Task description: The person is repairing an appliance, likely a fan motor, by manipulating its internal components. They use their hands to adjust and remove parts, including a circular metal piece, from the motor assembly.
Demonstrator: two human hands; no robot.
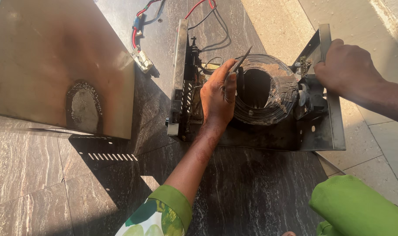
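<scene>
My left hand (217,97) pinches a thin metal tool (240,61) against the burnt coil (269,89). Right hand (345,65) clamps the chassis plate (328,87). Best to pry gently, chassis steady.

Two hands (217,98), one wire coil (273,102), one metal chassis (325,131), one cover panel (41,57).

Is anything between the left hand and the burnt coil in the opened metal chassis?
Nothing visible. The left hand already rests against the left rim of the burnt coil, with a thin tool in its grip angled over the coil's top. The right hand grips the chassis end plate, clear of that side.
</scene>
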